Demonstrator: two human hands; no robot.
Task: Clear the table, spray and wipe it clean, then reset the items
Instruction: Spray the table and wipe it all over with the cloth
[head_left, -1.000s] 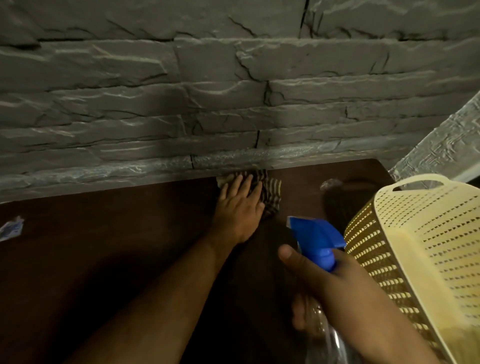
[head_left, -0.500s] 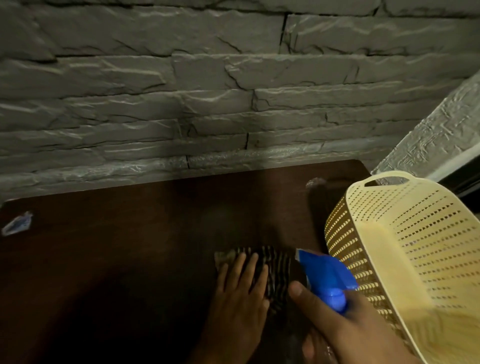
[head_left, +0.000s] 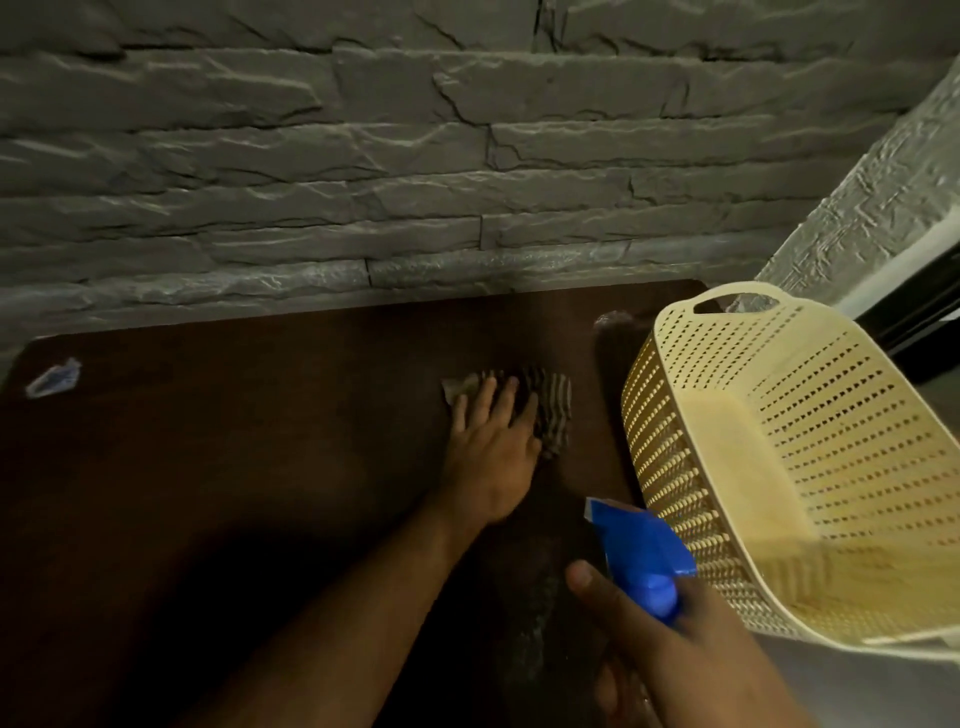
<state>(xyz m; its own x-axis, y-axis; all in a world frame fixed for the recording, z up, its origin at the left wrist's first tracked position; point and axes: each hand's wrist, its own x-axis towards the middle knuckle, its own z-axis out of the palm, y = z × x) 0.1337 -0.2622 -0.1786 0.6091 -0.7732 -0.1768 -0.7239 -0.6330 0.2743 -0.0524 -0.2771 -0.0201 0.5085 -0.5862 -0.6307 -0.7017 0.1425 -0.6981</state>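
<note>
While the left hand (head_left: 491, 457) lies flat on a striped cloth (head_left: 553, 410), its fingers (head_left: 480, 397) straight and spread, pressing the cloth onto the dark brown surface (head_left: 234, 467), the right hand (head_left: 670, 654) holds a spray bottle (head_left: 641, 556) low at the near edge of view. The right hand's fingers are curled round the bottle's neck below the blue trigger head, the thumb up along its side, the nozzle pointing toward the cloth. A cream perforated basket (head_left: 727, 426) with a cut-out handle sits tilted at the right, just beside the bottle. A small crumpled wrapper (head_left: 52, 378) lies at the surface's far left corner, well apart from the cloth. A grey stone-pattern wall (head_left: 363, 156) runs behind.
</note>
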